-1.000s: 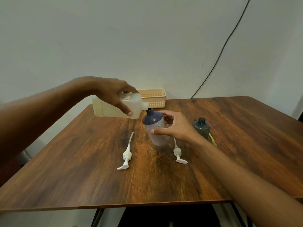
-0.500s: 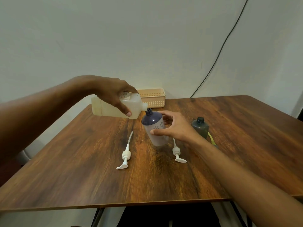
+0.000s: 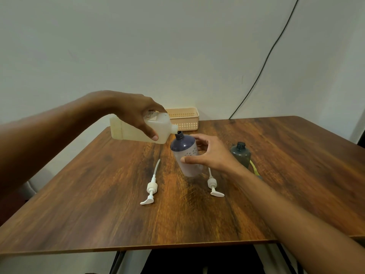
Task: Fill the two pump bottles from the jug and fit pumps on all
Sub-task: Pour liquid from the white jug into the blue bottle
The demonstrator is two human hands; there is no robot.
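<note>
With the left hand gripping the tilted jug and the right hand curled round the purple bottle, I'd centre the spout above its neck and tip slowly.

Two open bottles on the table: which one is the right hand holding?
The purple bottle with the pale lower half, held by the right hand under the jug. The dark grey bottle stands unheld to its right.

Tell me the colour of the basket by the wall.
Pale peach basket, perforated sides; clearest in the head view.
</note>
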